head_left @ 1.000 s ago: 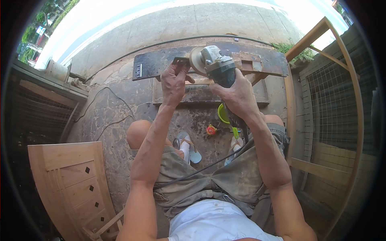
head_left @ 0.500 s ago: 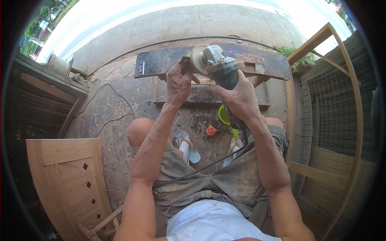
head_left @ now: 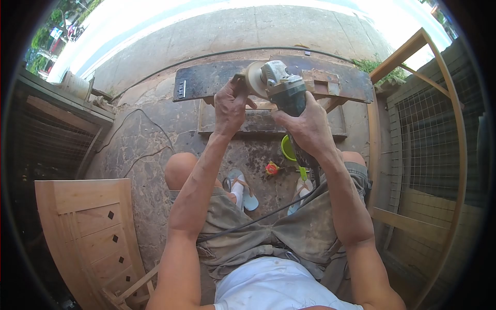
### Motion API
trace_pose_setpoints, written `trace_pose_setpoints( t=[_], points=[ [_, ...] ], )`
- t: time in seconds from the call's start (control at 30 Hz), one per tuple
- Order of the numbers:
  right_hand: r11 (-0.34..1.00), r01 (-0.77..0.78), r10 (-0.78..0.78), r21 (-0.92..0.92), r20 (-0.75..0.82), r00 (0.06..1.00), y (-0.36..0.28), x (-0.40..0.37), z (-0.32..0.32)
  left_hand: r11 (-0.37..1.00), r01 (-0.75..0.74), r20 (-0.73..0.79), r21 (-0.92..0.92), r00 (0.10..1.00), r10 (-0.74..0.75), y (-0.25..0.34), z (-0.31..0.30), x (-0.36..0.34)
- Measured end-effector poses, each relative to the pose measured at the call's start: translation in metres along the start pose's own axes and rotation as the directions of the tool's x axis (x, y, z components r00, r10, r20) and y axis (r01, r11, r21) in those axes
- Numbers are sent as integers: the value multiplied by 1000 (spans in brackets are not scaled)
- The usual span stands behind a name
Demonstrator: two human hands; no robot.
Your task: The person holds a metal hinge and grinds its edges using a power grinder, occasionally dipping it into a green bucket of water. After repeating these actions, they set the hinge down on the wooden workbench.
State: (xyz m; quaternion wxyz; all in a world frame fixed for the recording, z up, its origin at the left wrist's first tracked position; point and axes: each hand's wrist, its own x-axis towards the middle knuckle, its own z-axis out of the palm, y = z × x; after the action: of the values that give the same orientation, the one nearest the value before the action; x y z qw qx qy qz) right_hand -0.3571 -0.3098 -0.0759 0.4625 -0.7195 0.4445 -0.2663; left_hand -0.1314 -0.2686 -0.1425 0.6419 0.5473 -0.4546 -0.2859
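Note:
My right hand (head_left: 307, 123) is wrapped round the body of an angle grinder (head_left: 288, 92), its grey metal head up and to the left. The grinder's pale round disc (head_left: 255, 79) faces my left hand. Between the fingers of my left hand (head_left: 230, 106), a small dark flat piece (head_left: 238, 78) is pinched, its upper end right at the disc's edge. My fingers hide most of that piece. Both hands are over the near side of a dark, worn wooden bench (head_left: 212, 77). A black power cord (head_left: 258, 219) runs from the grinder across my lap.
On the floor between my feet are a red and yellow tape measure (head_left: 272, 168) and a green bucket (head_left: 288, 148). A carved wooden panel (head_left: 90, 222) leans at the left. At the right stands a wooden frame (head_left: 460, 139) beside wire mesh. A dark hose (head_left: 206, 55) lies behind the bench.
Almost nothing differs. The grinder and both hands stay in place, with the small dark piece still at the disc; the view has shifted very slightly.

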Motion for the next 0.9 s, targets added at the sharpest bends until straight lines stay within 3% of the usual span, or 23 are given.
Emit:
trace_pose_setpoints(
  t=[0.2,0.9],
  points=[
    [998,64,-64,11,-17,998,-3,-2,2,1000,-26,11,5,1000,26,-3,6,-1],
    [999,6,-7,-31,-17,1000,-1,-1,-3,999,8,17,-42,1000,-7,-6,-1,2]
  ],
)
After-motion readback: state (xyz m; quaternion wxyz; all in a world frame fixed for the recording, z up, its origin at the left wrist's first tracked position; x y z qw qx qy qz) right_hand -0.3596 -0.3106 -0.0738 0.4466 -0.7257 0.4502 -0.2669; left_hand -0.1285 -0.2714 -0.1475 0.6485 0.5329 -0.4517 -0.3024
